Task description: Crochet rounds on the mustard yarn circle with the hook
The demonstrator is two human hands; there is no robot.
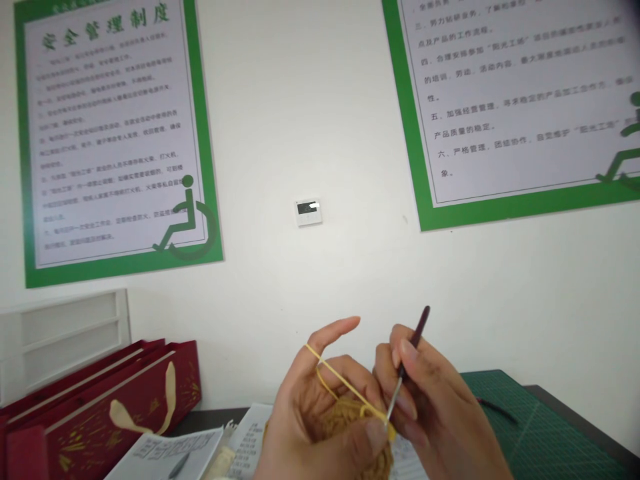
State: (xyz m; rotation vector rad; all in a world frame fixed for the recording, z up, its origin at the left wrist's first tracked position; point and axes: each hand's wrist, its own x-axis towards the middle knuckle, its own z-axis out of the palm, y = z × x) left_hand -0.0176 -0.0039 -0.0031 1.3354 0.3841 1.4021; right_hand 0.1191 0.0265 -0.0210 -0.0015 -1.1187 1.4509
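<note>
My left hand (320, 413) pinches a small piece of mustard-yellow crochet work (350, 420) between thumb and fingers. A strand of yellow yarn (330, 369) runs over its raised index finger. My right hand (440, 413) is closed around a crochet hook (407, 370) with a dark red handle that points up to the right. The hook's metal tip meets the yellow work beside my left thumb. Both hands are low in the view, just above the table.
Red gift bags (100, 407) with gold handles stand at the left. Printed papers (170, 453) lie on the dark table. A green cutting mat (540, 433) lies at the right. Green-framed posters (115, 133) and a small white wall controller (309, 211) hang on the white wall behind.
</note>
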